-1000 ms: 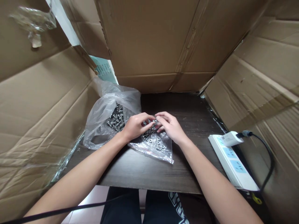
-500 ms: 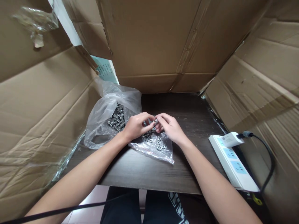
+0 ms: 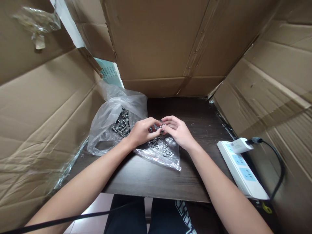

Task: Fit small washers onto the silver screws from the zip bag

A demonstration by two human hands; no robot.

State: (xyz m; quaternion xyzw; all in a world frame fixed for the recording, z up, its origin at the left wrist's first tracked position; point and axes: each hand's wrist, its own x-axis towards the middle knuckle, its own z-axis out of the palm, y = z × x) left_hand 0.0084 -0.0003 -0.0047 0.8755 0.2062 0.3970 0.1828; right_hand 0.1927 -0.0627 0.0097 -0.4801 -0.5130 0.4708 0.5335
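Observation:
Above a clear zip bag (image 3: pixel 156 160), my two hands meet at the fingertips. My left hand (image 3: pixel 141 130) pinches a small metal bolt (image 3: pixel 161 127) between thumb and fingers. From the other side, my right hand (image 3: pixel 177 130) has its thumb and forefinger closed on the bolt's right end; whether a nut sits there is too small to tell. Loose metal nuts (image 3: pixel 166 150) and a flat washer (image 3: pixel 159 142) lie on the zip bag, partly hidden under my hands. Left of my left hand, a pile of bolts (image 3: pixel 122 125) lies in an open plastic bag (image 3: pixel 102 122).
A white power strip (image 3: pixel 246 174) with a plugged-in adapter (image 3: pixel 241 145) and black cable lies at the right edge of the dark table (image 3: pixel 158 187). Cardboard walls (image 3: pixel 158 42) enclose the table at left, back and right. A light-green printed paper (image 3: pixel 109 72) shows behind the plastic bag.
My right fingers shift slightly around the bolt's end, curling in and then lifting and spreading a little. My left hand stays nearly still. The bags and loose parts stay put.

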